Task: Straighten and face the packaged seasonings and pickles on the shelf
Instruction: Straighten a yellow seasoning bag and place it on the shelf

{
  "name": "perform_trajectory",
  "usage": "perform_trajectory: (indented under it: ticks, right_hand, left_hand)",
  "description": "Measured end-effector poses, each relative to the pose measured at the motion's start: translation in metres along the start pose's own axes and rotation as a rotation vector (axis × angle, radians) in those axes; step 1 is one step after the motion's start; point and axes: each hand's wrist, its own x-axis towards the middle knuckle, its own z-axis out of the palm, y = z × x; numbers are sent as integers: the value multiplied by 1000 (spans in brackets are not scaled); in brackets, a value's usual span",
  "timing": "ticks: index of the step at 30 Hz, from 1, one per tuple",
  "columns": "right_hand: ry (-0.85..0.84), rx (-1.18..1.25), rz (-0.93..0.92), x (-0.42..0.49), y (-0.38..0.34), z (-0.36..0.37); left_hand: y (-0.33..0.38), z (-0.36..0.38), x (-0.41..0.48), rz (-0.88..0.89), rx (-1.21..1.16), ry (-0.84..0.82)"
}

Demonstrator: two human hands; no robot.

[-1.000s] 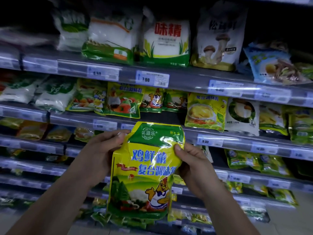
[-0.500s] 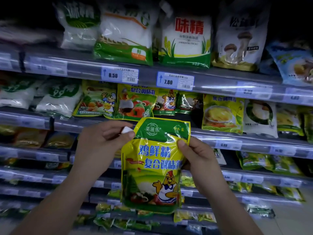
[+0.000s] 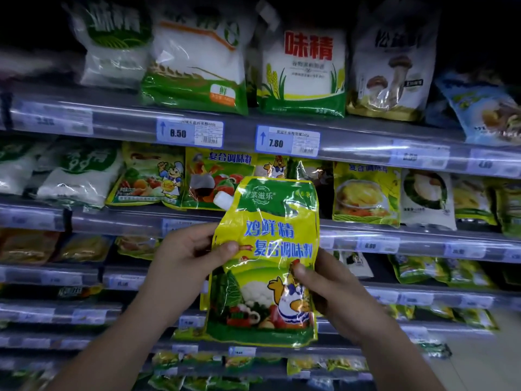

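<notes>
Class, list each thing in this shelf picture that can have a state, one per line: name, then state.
Yellow-green plastic seasoning pouch with white spout: off the shelf, upright, front facing the camera.
Left hand: gripping the pouch's left edge.
Right hand: gripping the pouch's right edge.
White bag with red characters: upright on top shelf, facing out.
Blue-white bag at far right: tilted.

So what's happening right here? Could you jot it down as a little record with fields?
setting: shop shelves of packaged seasonings
held item: yellow-green seasoning pouch, upright, front facing the camera, in front of the shelves
left hand: grip on the pouch's left edge, thumb on the front
right hand: grip on the pouch's right edge, lower down
pouch detail: white spout cap at the upper left corner
readable price tags: 8.50 tag; 7.80 tag
above the tags: white bag with red characters
</notes>
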Motion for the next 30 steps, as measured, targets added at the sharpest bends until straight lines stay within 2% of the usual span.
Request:
perform_trajectory:
  ticks: [6, 10, 12, 15, 19, 21, 24, 26, 30]
  right_hand:
    - [-66, -3, -53, -3, -2, 3]
    - [-90, 47, -44, -3, -2, 7]
    - [-95, 64, -33, -3, -2, 5]
    - [-68, 39, -33, -2, -3, -1]
    - [-42, 34, -49, -2, -5, -12]
    - [-17, 29, -50, -1, -5, -19]
    - [43, 43, -75, 1, -9, -28]
    - [105, 34, -112, 4, -14, -31]
    - [255, 1, -200, 18, -32, -43]
  left_hand:
    - [5, 12, 9, 66, 79, 134]
    - [8, 22, 6, 357, 480, 246]
    - [7, 23, 8, 377, 504, 250]
    - [8, 20, 13, 233, 321, 241]
    - [7, 22, 22, -130, -146, 158]
    - [5, 24, 27, -251, -216, 142]
    - [4, 29, 33, -236, -164, 161]
    - [4, 34, 35, -187, -33, 126]
    - [7, 50, 35, -243, 249, -79]
